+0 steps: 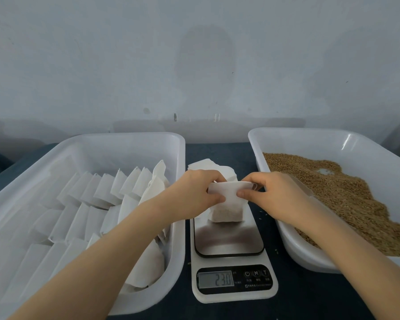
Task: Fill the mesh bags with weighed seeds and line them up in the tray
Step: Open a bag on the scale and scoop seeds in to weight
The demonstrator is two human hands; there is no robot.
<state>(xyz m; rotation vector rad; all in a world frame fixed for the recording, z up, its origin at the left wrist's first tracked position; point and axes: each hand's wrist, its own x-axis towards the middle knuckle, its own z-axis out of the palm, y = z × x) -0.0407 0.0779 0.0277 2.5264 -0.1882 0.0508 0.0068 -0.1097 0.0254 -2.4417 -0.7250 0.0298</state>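
A white mesh bag (226, 210) with seeds in its bottom stands on the steel plate of a kitchen scale (231, 241), whose display reads 23.0. My left hand (194, 192) pinches the left side of the bag's open top. My right hand (275, 192) pinches the right side of the same rim. Rows of filled white bags (97, 204) stand in the white tray (148, 139) on the left. Brown seeds (346, 199) fill the white tray (310, 135) on the right.
A small stack of flat white bags (208, 166) lies behind the scale on the dark table (305, 296). A few loose seeds lie on the table beside the scale. A pale wall rises just behind the trays.
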